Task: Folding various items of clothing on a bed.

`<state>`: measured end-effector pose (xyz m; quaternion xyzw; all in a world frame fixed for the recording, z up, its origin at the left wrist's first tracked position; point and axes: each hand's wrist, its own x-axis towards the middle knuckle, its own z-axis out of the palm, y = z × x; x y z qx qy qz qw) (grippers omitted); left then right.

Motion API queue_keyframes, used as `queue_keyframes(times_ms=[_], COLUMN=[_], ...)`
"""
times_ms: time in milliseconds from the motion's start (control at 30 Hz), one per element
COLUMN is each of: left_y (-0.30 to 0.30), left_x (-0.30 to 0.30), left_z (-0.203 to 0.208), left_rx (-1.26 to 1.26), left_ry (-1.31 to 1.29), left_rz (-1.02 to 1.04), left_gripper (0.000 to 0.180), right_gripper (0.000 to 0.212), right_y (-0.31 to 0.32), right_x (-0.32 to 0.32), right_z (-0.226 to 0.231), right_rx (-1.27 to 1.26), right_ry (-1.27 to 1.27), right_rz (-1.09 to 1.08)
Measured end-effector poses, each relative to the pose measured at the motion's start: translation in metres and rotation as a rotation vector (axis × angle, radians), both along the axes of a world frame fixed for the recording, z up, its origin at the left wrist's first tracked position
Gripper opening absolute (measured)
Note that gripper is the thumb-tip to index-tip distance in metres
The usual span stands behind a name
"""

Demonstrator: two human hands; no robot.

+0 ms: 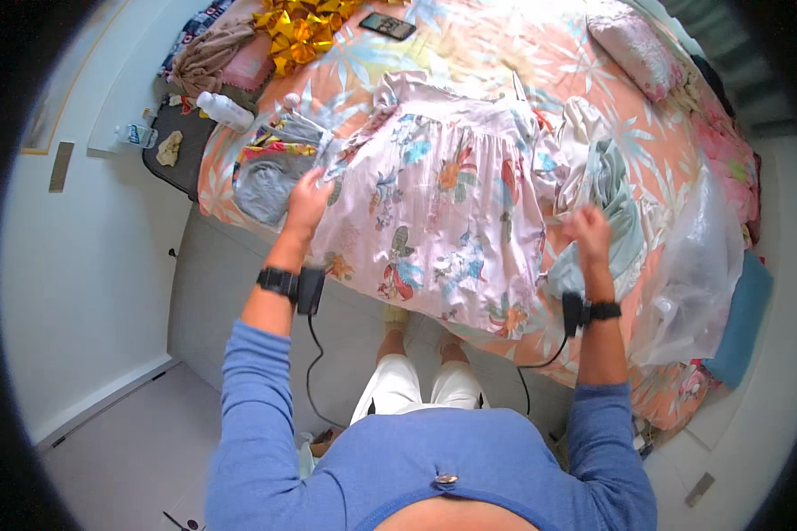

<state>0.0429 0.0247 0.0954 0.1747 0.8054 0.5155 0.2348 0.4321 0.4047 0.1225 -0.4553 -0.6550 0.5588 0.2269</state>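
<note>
A pale pink dress (pixel 434 203) printed with flowers and leaves lies spread on the bed, its hem toward me. My left hand (pixel 308 202) is at the dress's left edge, thumb and fingers apart, beside a bundle of grey and multicoloured clothing (pixel 270 186). Off the dress's right side, my right hand (pixel 589 232) has its fingers curled in, above a crumpled pale green cloth (pixel 615 190). Whatever those fingers hold, if anything, is too small to make out. A cream cloth (pixel 578 133) lies beyond the green one.
On the orange leaf-patterned bedsheet (pixel 549 44) are a phone (pixel 388 26), shiny gold bows (pixel 301 35) and a white bottle (pixel 225 111). Clear plastic (pixel 695 265) and a blue cushion (pixel 742 323) lie at the right. A wall (pixel 106 230) stands at the left.
</note>
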Motion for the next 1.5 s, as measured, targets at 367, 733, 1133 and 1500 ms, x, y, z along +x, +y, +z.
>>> queue_keyframes(times_ms=[367, 733, 1133, 1500], left_y=[-0.151, -0.156, -0.148, -0.158], left_x=[0.110, 0.118, 0.124, 0.119], left_z=[-0.124, -0.109, -0.037, -0.055], left_rx=[0.041, 0.369, 0.364, 0.039], left_ry=[-0.724, -0.752, -0.616, -0.313], left_rz=[0.535, 0.545, 0.353, 0.464], left_gripper=[0.048, 0.031, 0.056, 0.044], right_gripper=[0.027, 0.051, 0.054, 0.038], right_y=[-0.173, -0.201, -0.218, -0.208], right_x=[0.142, 0.122, 0.128, 0.127], right_z=[-0.078, -0.061, -0.077, -0.049], right_rx=[-0.396, -0.380, 0.214, 0.296], right_ry=[-0.413, 0.010, -0.426, -0.448], right_rz=[0.068, 0.087, 0.241, -0.118])
